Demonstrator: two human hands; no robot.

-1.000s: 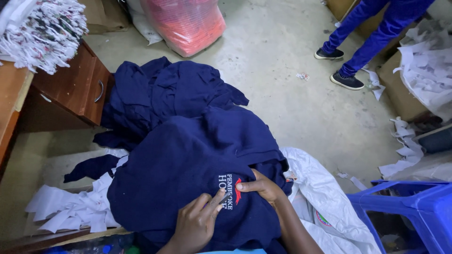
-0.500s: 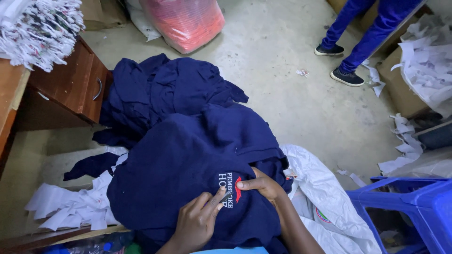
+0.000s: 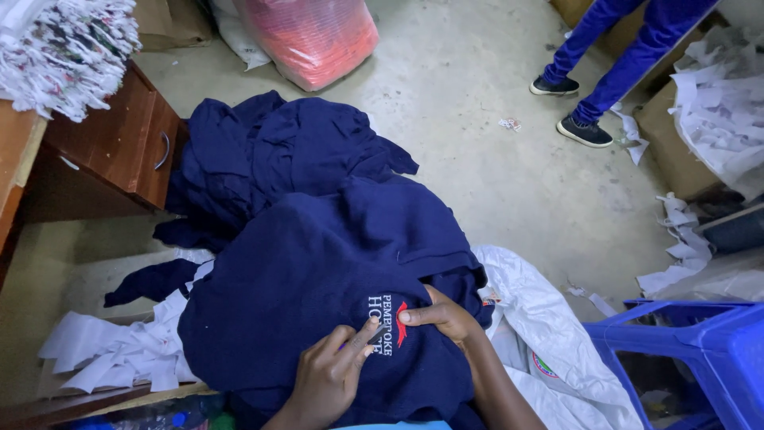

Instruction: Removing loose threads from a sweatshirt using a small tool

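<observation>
**A:** What are the hands on?

**B:** Both rest on a navy sweater (image 3: pixel 318 295) spread over the person's lap, low in the middle of the view. The left hand (image 3: pixel 330 378) lies flat on the cloth with its fingers stretched out, loose, the fingertips touching the stitched white and red emblem (image 3: pixel 387 322). It grips nothing.

**A:** And the other one?

**B:** The right hand (image 3: pixel 442 314) sits just beside that emblem on its far side. Its thumb presses along the edge of the stitching and the fingers curl down into the fabric; it looks like a light pinch of the sweater, though the fingertips are hidden in the folds.

**A:** What lies around it?

**B:** Beyond the sweater, a heap of more navy clothes (image 3: pixel 270 159) on the concrete floor (image 3: pixel 493 159), touching it. To the left, a wooden cabinet (image 3: pixel 111 151) with a metal handle, and a stack of white printed paper strips (image 3: pixel 64 48) on top. White paper scraps (image 3: pixel 119 354) lie under the sweater's left edge. A white sack (image 3: pixel 549 334) is at the right, next to a blue plastic crate (image 3: pixel 700 350). A pink plastic bag (image 3: pixel 306 36) stands at the top.

**A:** Anyone else?

**B:** Another person's legs in blue trousers (image 3: pixel 629 40) and dark shoes, well apart, top right, near cardboard boxes (image 3: pixel 676 151).
</observation>
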